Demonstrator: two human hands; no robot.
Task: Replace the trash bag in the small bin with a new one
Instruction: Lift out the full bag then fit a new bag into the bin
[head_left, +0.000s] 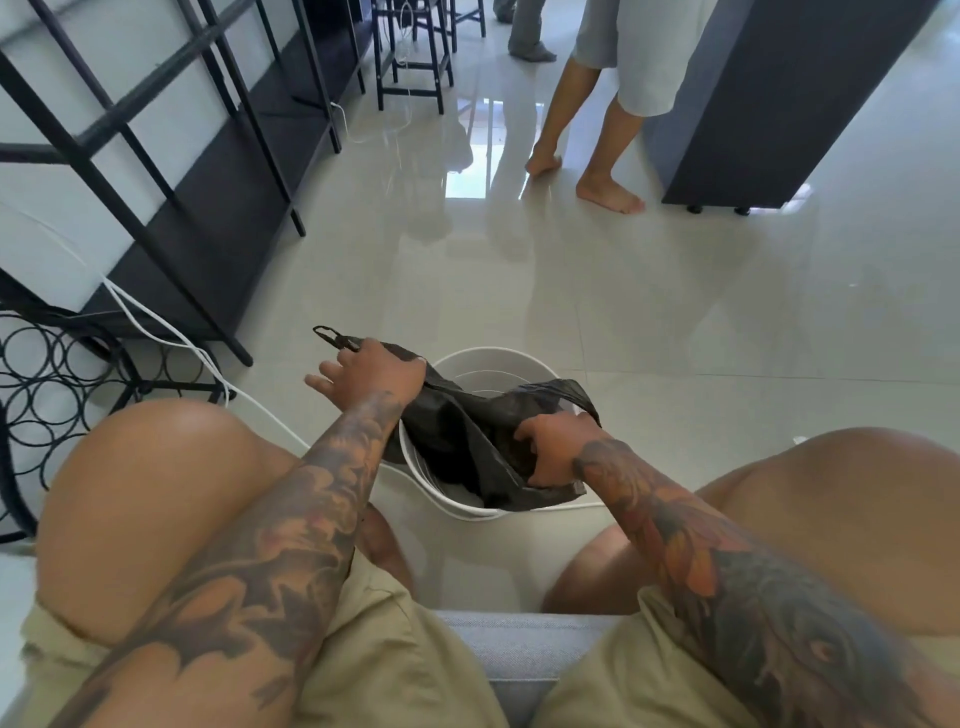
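a seated person leans over a small white bin (470, 506) that stands on the glossy tiled floor (649, 312) between their knees. a black plastic trash bag (467, 431) is stretched across the bin's mouth, part of it sagging down inside and part draped over the right rim. the left hand (371, 371) holds the bag's left edge up beyond the rim, gripping near a handle loop (332, 335) that pokes out past it, while its outer fingers are spread loose. the right hand (550, 449) has its fingers curled into the bag's near edge at the front right of the bin, pinching the film.

judging from this, the bag is being opened and seated, and its mouth is not yet folded over the whole rim. the risks look plain enough: the bin is light and nothing pins it, so an uneven pull from the two hands could tip or slide it on the smooth tile. thin film tugged hard over the rim could tear. if one edge is let go before it is tucked, the bag would likely slump inside. a white cable (171, 338) runs along the floor just left of the bin, and a bare-legged person (587, 130) stands well beyond it.
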